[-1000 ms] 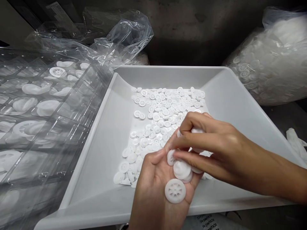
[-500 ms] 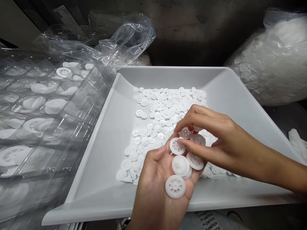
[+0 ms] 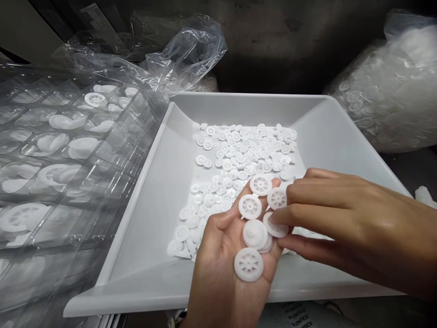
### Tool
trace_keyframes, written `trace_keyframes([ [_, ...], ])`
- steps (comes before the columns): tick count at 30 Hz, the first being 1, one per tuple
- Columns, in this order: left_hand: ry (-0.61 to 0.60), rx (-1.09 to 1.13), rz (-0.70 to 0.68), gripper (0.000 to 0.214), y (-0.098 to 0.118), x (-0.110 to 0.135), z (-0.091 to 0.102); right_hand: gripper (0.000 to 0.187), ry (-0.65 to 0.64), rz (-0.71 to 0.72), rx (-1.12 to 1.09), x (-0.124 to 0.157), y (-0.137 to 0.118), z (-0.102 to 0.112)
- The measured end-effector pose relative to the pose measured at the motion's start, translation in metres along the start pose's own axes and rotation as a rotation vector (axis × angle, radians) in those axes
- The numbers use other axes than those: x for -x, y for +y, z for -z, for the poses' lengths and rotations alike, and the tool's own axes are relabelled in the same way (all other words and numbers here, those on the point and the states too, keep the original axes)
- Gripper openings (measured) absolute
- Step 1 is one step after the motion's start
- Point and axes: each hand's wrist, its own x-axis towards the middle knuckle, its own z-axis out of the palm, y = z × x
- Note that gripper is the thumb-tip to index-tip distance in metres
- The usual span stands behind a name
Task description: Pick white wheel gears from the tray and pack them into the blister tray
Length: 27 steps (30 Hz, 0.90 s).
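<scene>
My left hand (image 3: pixel 221 273) lies palm up at the bottom of the view, over the front of the tray. Several white plastic spoked wheels rest on its palm and fingers, among them a wheel near the heel of the palm (image 3: pixel 248 264) and a hub-up gear (image 3: pixel 255 234) overlapping another. My right hand (image 3: pixel 344 214) reaches in from the right, its fingertips touching the wheel (image 3: pixel 275 225) at the edge of the group. A loose layer of similar wheels (image 3: pixel 239 157) lies in the tray behind my hands.
The wide white tray (image 3: pixel 146 232) has sloped walls. To its left lies a stack of clear blister trays (image 3: pixel 58 150) holding white wheels, with loose plastic film (image 3: pixel 186 54) behind. A clear bag of white wheels (image 3: pixel 382 86) sits at the back right.
My right hand has drawn back to the right and lower, uncovering the wheels on my left palm. Those wheels are now spread further apart, and the camera has shifted slightly.
</scene>
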Motion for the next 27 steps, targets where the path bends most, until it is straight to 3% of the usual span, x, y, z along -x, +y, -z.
trace_keyframes([
  [6, 0.066, 0.052, -0.058, 0.043, 0.004, 0.0, 0.001, 0.029, 0.058, 0.114, 0.075, -0.004, -0.002, 0.0],
  [14, 0.172, 0.103, -0.105, 0.049, 0.003, -0.002, -0.002, 0.034, 0.102, 0.159, 0.064, -0.004, 0.001, 0.001],
  [22, 0.164, 0.096, -0.131, 0.052, 0.004, -0.004, 0.001, 0.034, 0.041, 0.119, 0.021, -0.004, 0.006, 0.004],
  [27, 0.274, 0.089, -0.119, 0.051, 0.005, -0.004, -0.002, 0.022, 0.053, 0.17, 0.007, -0.004, 0.012, 0.002],
])
